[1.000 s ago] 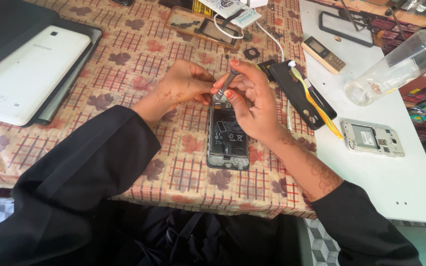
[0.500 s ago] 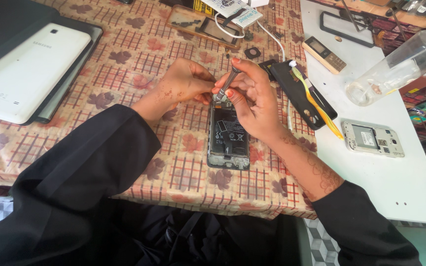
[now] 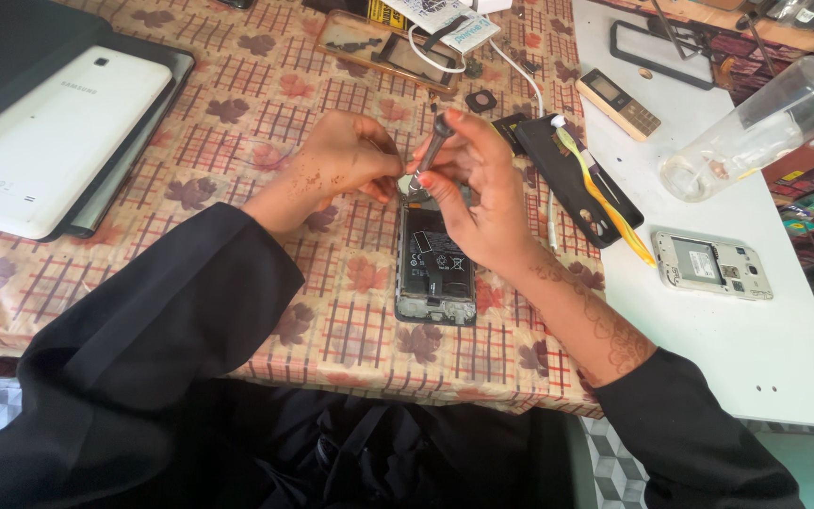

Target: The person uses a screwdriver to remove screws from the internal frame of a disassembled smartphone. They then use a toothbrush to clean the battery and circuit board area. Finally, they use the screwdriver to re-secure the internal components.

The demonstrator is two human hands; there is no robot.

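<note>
Hands meet over an opened black phone [image 3: 435, 269]: right hand [image 3: 482, 193] pinches a thin dark metal screwdriver [image 3: 431, 151], left hand [image 3: 346, 160] curled, fingertips steadying. Clear plastic bottle [image 3: 756, 123] on the white bench's far edge looks empty.

Opened phone [image 3: 436, 273] flat on tablecloth, screwdriver [image 3: 431, 151] tilted

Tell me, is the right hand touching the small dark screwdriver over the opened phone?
Touching. The head view shows the right hand pinching the small dark screwdriver between its fingers.

A checked cloth [image 3: 266, 123] with leaves covers the surface. A white surface [image 3: 708, 330] stands beside it. Bright light.
</note>
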